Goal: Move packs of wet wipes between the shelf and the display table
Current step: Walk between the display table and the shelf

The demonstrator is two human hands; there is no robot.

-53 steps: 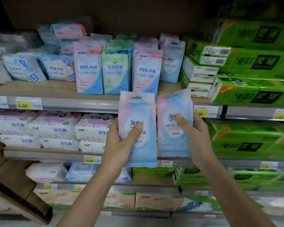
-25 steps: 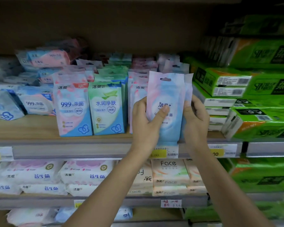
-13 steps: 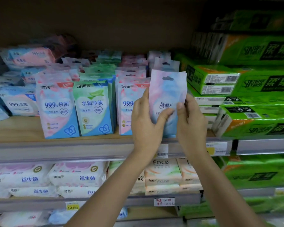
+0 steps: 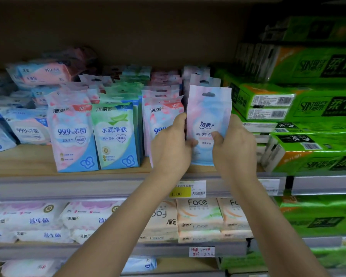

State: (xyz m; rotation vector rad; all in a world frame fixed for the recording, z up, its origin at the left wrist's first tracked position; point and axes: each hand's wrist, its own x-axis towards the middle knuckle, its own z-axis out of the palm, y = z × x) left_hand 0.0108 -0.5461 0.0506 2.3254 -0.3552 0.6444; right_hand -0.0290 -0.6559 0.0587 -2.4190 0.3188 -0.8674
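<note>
At shelf [image 4: 24, 160] front — both hands [image 4: 171, 144] [image 4: 234, 148] (curled) round pack [image 4: 207, 114]

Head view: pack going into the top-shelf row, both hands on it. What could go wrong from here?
1. The wipes pack is thin, upright and close to the front of the shelf. If it is released there, it may tip forward and fall off.
2. The left hand sits right in front of the neighbouring pink pack. Pulling the hand out could drag or topple that pack.
3. The right hand works close to the green boxes, so the gap looks tight.
</note>
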